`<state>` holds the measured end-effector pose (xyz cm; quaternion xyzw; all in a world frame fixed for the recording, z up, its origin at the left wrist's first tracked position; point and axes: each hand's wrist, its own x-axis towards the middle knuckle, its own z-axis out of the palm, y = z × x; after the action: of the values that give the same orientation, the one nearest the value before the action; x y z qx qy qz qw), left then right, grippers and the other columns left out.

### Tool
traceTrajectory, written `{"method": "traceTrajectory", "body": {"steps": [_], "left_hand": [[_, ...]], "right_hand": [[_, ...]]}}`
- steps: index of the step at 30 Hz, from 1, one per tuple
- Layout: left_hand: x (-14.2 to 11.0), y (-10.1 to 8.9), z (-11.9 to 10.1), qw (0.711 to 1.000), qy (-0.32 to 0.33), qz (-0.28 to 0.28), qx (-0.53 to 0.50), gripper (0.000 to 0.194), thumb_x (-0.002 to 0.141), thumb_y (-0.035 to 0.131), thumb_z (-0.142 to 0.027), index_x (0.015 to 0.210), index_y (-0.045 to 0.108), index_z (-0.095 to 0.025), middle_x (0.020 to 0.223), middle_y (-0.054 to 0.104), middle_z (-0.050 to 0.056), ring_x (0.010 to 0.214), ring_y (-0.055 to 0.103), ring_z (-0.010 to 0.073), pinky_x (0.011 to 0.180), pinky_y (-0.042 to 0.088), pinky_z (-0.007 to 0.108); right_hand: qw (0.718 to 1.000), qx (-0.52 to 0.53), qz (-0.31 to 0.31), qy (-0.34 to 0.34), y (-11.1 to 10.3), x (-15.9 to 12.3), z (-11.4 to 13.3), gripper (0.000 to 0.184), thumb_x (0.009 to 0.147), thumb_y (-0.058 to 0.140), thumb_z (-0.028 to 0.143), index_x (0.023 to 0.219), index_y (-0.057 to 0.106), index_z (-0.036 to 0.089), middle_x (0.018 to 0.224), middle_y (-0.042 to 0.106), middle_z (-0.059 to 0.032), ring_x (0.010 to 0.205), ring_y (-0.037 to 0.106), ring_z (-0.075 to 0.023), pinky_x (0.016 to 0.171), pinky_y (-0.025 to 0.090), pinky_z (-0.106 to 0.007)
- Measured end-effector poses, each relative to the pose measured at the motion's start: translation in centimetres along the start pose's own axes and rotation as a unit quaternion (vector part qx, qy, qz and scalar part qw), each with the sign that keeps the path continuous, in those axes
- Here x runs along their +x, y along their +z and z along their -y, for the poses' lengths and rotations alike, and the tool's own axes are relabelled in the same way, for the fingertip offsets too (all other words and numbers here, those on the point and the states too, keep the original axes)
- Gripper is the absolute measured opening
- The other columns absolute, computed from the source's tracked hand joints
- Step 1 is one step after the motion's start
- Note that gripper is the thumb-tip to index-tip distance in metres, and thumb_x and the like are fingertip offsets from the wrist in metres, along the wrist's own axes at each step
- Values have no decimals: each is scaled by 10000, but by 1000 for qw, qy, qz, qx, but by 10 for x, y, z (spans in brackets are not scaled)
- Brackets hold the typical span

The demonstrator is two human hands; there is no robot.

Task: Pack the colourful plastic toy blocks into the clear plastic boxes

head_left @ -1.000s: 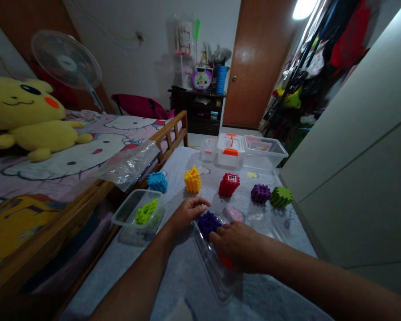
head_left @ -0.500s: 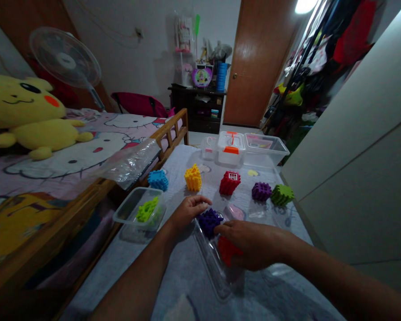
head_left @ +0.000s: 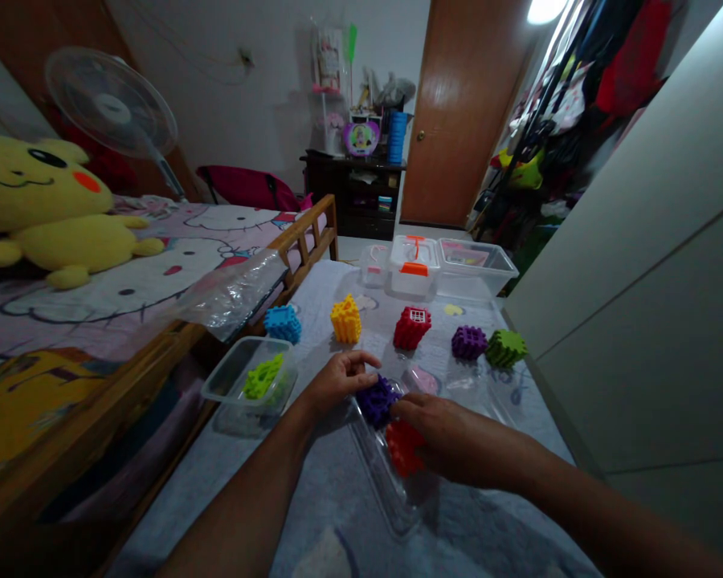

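— Holding anything?
— Cupping a purple knobbly block (head_left: 377, 401) with the left hand (head_left: 341, 381), fingers half-closed, and laying the partly open right hand (head_left: 451, 440) against it and over a red block (head_left: 403, 448); firmness of grip impossible to tell.
— Lying where?
— Sitting side by side in a clear plastic tray (head_left: 373, 461) on the grey-covered surface (head_left: 337, 514), near a plastic box (head_left: 220, 377) containing a lime-green block (head_left: 263, 377).

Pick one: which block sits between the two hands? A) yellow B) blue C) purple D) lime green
C: the purple block lies between the left hand and the right hand, on a clear plastic tray.
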<state>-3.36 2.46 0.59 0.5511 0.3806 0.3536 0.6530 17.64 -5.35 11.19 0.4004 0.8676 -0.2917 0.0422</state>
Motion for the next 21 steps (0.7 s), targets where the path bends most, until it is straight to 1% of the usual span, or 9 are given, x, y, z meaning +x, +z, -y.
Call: {"method": "traceTrajectory", "body": {"steps": [4,6,9,11,13,15,17,19,21], "left_hand": [[1,1,1,1000,-15,-5,-6,386,661,823,-383,958,719,-161,661,524,-28,589,459,108,577,333,246],[1,1,2,1000,-16,-8,-5,370,669,812,-378,953,720,-158,683,546,-16,602,471,113,588,347,250],[1,1,3,1000,-13,-13,-3,342,683,796,-367,942,723,-155,688,552,-9,609,473,116,591,353,251],[1,2,3,1000,-11,-17,-1,333,686,794,-361,937,723,-155,667,539,-15,600,466,114,585,346,249],[0,2,2,1000,-9,-21,-1,329,685,794,-359,932,721,-153,635,512,-28,584,452,109,575,335,245],[0,3,1,1000,-10,-22,-8,333,683,793,-363,930,718,-153,612,490,-38,573,443,106,567,327,240],[-1,4,0,1000,-13,-21,-14,335,676,793,-368,921,717,-153,605,488,-40,570,444,107,565,327,239],[-1,4,-2,1000,-14,-22,-14,325,672,788,-368,907,717,-154,604,498,-37,571,449,109,563,327,239],[-2,5,-4,1000,-16,-25,-8,299,675,775,-354,891,717,-155,593,507,-35,566,450,111,559,321,240]], "right_hand": [[998,52,-28,13,0,-6,0,315,793,535,42,1078,587,166,1080,639,-92,934,638,-200,809,497,-295],[997,65,-40,21,1,-8,-1,290,817,535,55,1077,594,169,1067,639,-87,917,635,-189,808,497,-288],[996,65,-51,26,7,-9,0,232,858,495,47,1019,612,166,1026,649,-83,876,632,-172,797,501,-276],[996,62,-61,20,10,-9,0,205,867,506,56,994,623,168,1023,661,-79,870,637,-170,801,510,-273],[994,66,-84,8,10,-13,0,210,874,532,80,1026,634,182,1058,675,-76,911,650,-173,831,520,-277],[989,63,-136,2,7,-23,-5,262,895,535,120,1126,625,204,1155,675,-83,1022,652,-188,902,521,-300],[978,44,-205,18,4,-39,-16,311,929,501,176,1224,589,223,1260,650,-94,1136,628,-206,973,509,-344],[962,14,-264,64,7,-58,-36,318,959,449,239,1252,573,228,1292,641,-101,1168,623,-225,990,512,-395],[939,-26,-317,133,21,-78,-61,320,958,444,313,1223,596,215,1259,663,-124,1149,639,-263,976,524,-450]]}}
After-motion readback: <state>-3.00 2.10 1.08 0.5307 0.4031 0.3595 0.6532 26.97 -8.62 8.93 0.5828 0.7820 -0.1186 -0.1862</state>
